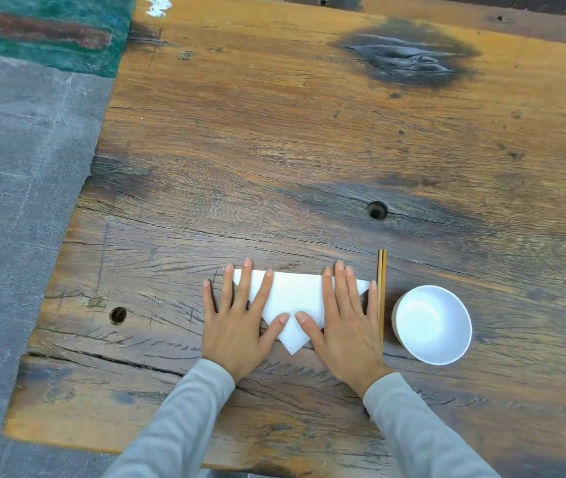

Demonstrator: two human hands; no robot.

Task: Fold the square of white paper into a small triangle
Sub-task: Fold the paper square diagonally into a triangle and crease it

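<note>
Rustic dining spot (maybe outdoors), worn wood table (309, 150), chopsticks (381, 298) w/ white bowl (433, 324), concrete floor (16, 201)

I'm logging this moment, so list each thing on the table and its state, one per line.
Paper: folded into a triangle, point toward the person, flat on the table.
Left hand: flat, fingers spread, pressing the paper's left part.
Right hand: flat, fingers spread, pressing the paper's right part.
Chopsticks: paired, lying side by side right of the paper.
Bowl: upright, empty.
</note>
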